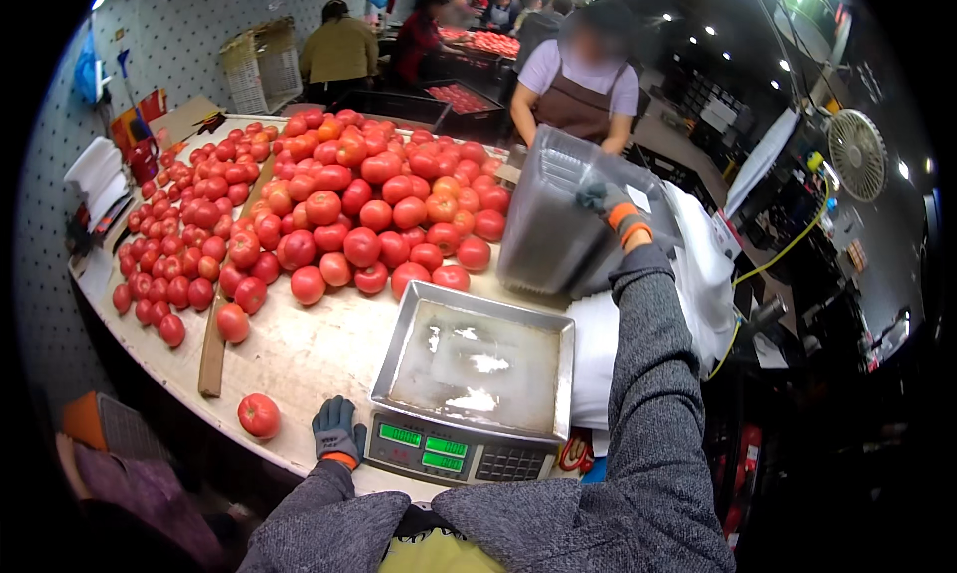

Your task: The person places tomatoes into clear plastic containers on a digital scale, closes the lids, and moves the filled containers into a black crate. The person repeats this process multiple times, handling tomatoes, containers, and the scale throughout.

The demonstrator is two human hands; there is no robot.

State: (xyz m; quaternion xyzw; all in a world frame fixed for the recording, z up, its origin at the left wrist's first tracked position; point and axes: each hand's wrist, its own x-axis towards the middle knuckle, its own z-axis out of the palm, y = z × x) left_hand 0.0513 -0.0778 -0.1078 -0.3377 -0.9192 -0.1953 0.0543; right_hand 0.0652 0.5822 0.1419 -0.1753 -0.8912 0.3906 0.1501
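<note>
My left hand (338,432), in a grey glove with an orange cuff, rests palm down on the table beside a digital weighing scale (426,449). The scale's metal pan (478,363) holds nothing, and its green displays are lit. A single tomato (259,416) lies to the left of this hand. My right hand (607,201), gloved likewise, reaches out to a tall stack of clear plastic trays (534,229). Its fingers touch the stack near the top; whether they grip a tray is unclear. White foam sheets (598,348) lie under my right arm.
A large heap of tomatoes (374,191) covers the far table, split by a wooden strip (213,348) from smaller tomatoes (179,251) on the left. Across the table a person in a brown apron (579,105) stands behind the trays. Red-handled scissors (576,453) lie beside the scale.
</note>
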